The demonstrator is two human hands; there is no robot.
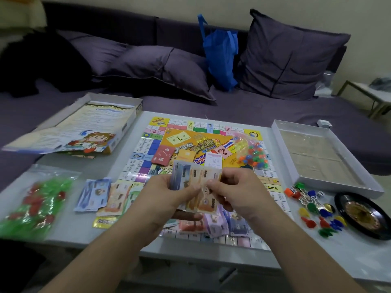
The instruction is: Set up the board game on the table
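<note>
**Play money in both hands above the board**

The left hand (169, 193) grips a fanned stack of play money (195, 178) over the game board (148, 144) on the table (69, 227). The right hand (234, 193) pinches one note, possibly two. More notes (95, 195) lie left of the board; pawns (317, 216) lie to its right.

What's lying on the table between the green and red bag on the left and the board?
In the head view, small piles of paper money lie between the bag and the board, overlapping the board's edge.
</note>
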